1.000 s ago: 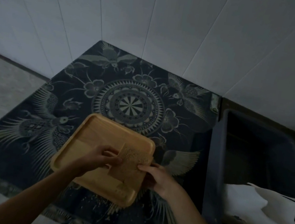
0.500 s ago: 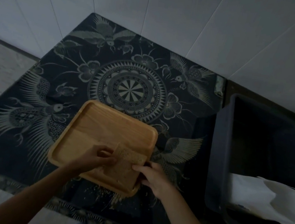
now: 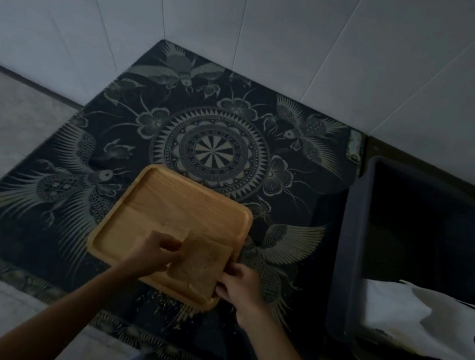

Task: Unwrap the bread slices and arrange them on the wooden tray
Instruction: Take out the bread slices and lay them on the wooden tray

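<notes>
A square wooden tray (image 3: 178, 202) lies on the dark patterned cloth, near its front edge. Brown bread slices (image 3: 202, 261) rest on the tray's near right corner, one slice overlapping another that shows at its far left. My left hand (image 3: 153, 249) pinches the left edge of the slices. My right hand (image 3: 241, 285) grips their right edge at the tray's rim. Whether any wrap is still on the bread cannot be made out in the dim light.
A dark plastic bin (image 3: 350, 256) stands right of the cloth with white paper (image 3: 412, 314) in it. Crumbs (image 3: 173, 305) lie on the patterned cloth (image 3: 210, 145) before the tray. White wall panels rise behind; grey floor lies left.
The bread has come down from a raised, tilted hold to lie nearly flat on the tray's near right corner. Both hands stayed on its edges.
</notes>
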